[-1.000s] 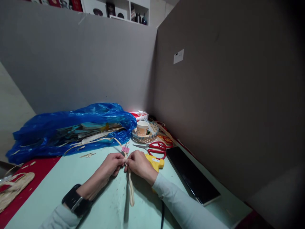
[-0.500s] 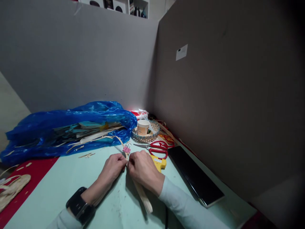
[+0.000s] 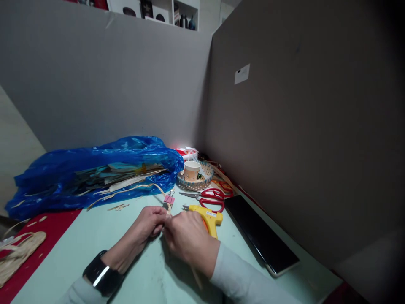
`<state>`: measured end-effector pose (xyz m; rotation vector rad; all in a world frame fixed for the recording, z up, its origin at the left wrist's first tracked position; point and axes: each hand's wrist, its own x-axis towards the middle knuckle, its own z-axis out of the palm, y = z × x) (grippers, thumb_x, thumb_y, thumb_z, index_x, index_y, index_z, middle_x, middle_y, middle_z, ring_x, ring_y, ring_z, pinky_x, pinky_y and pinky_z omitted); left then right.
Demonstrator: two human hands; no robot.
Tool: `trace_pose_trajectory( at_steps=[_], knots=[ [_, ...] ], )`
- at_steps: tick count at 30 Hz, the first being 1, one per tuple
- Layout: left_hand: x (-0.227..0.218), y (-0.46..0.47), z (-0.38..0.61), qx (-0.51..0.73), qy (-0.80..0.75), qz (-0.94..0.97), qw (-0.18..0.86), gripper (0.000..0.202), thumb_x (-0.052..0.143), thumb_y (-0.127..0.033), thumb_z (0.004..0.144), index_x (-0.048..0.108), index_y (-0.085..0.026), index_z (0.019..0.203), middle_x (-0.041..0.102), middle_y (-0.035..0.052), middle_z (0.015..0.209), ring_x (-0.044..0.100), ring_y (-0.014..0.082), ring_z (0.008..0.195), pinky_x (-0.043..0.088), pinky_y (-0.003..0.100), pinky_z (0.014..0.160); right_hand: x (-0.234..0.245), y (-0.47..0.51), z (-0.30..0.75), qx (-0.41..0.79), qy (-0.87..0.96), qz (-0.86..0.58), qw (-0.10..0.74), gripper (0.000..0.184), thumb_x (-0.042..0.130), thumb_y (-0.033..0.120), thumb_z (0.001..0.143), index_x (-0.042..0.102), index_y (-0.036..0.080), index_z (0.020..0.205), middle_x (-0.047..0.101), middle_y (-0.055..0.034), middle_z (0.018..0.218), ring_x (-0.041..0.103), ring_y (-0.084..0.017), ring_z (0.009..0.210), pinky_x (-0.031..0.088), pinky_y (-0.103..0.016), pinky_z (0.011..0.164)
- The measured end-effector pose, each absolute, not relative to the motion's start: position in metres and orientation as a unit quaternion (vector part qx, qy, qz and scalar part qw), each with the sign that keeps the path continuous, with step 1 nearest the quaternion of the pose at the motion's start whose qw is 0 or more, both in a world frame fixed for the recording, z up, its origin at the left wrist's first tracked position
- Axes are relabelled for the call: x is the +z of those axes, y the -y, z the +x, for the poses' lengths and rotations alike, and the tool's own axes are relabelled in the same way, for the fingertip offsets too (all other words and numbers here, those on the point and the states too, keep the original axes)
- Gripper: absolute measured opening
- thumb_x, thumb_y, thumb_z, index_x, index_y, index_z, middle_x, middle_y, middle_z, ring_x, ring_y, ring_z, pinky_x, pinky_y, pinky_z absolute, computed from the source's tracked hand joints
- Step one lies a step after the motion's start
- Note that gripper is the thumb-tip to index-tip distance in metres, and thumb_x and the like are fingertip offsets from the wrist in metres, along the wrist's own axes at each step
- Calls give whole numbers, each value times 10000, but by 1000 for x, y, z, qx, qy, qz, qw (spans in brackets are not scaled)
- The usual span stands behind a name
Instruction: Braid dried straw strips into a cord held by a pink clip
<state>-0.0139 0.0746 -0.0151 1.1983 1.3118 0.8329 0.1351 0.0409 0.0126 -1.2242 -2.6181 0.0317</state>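
My left hand (image 3: pixel 151 221) is closed, its thumb and fingers pinching a pale plant-fibre strip (image 3: pixel 168 208) just below a pink binder clip (image 3: pixel 169 199). Right beside it, my right hand (image 3: pixel 191 238) is closed on the same pale fibre work, knuckles up. The exact grip is hidden behind the fingers. A blurred tail of strip (image 3: pixel 196 276) comes out under the right hand toward me. The clip sits at the far end of the work, its wire handles pointing away. Partly behind my right hand lies a yellow glue gun (image 3: pixel 209 216).
Red-handled scissors (image 3: pixel 211 195) lie beyond the glue gun. A black tablet-like slab (image 3: pixel 259 234) is at right. Behind stands a woven basket (image 3: pixel 186 184) with a paper cup (image 3: pixel 191 170). A blue plastic bag (image 3: pixel 104 154) of fibre strips spans the back left. A woven sandal-like piece (image 3: pixel 22 255) lies at left.
My right hand has turned and shifted slightly left and toward me, uncovering more of the glue gun. The strip's tail, broad before, now shows as a thin blur. The view has tilted slightly.
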Motion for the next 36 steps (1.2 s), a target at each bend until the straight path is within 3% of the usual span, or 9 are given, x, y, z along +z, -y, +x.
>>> trace_pose_trajectory(
  at_steps=[4, 9, 13, 20, 24, 29, 33, 36],
  knots=[
    [-15, -76, -15, 341, -553, 500, 573, 287, 588, -271, 905, 526, -151, 651, 406, -124, 498, 279, 19, 339, 237, 159, 324, 22, -56, 147, 102, 819, -532, 189, 328, 445, 334, 924, 674, 154, 773, 679, -120, 738, 603, -218, 664, 264, -301, 553],
    [-14, -75, -16, 344, -543, 496, 583, 275, 563, -156, 895, 495, -163, 628, 324, -141, 450, 209, 26, 337, 166, 175, 347, 15, -60, 147, 191, 794, -539, 208, 252, 479, 324, 898, 655, 149, 856, 670, -107, 836, 593, -208, 823, 327, -259, 617],
    [-12, -75, -15, 341, -547, 506, 573, 269, 583, -187, 875, 497, -171, 621, 346, -137, 451, 234, 36, 345, 185, 186, 369, 4, -60, 141, 243, 781, -534, 214, 258, 447, 313, 908, 630, 142, 969, 661, -106, 940, 568, -204, 952, 371, -237, 679],
    [-4, -73, -13, 327, -549, 549, 539, 192, 639, -240, 724, 561, -138, 582, 508, -70, 467, 296, 34, 381, 154, 207, 427, 1, -80, 140, 304, 773, -515, 212, 202, 497, 205, 802, 692, 149, 807, 673, -65, 776, 559, -161, 710, 332, -237, 578],
    [-5, -75, -16, 306, -552, 572, 523, 227, 615, -227, 795, 554, -147, 591, 435, -99, 452, 298, 42, 382, 179, 203, 417, 3, -79, 140, 296, 767, -517, 238, 276, 468, 239, 833, 713, 145, 749, 651, -52, 685, 519, -144, 656, 300, -249, 575],
    [-9, -77, -17, 282, -564, 594, 499, 317, 572, -296, 907, 533, -159, 623, 461, -103, 506, 349, 49, 380, 296, 192, 395, 2, -78, 140, 289, 762, -522, 250, 264, 500, 249, 812, 737, 151, 747, 641, -38, 639, 489, -133, 613, 279, -249, 560],
    [-10, -77, -16, 283, -570, 612, 470, 313, 598, -309, 887, 546, -158, 617, 513, -87, 533, 417, 62, 417, 355, 206, 440, 1, -78, 140, 288, 767, -518, 246, 234, 522, 226, 781, 744, 159, 748, 669, -48, 678, 515, -139, 642, 286, -246, 569],
    [-13, -76, -16, 305, -579, 614, 441, 275, 629, -298, 810, 538, -173, 582, 559, -63, 503, 410, 80, 415, 306, 222, 445, 1, -77, 141, 279, 768, -520, 248, 235, 514, 209, 778, 744, 159, 771, 691, -64, 721, 539, -154, 684, 286, -255, 583]
  ],
)
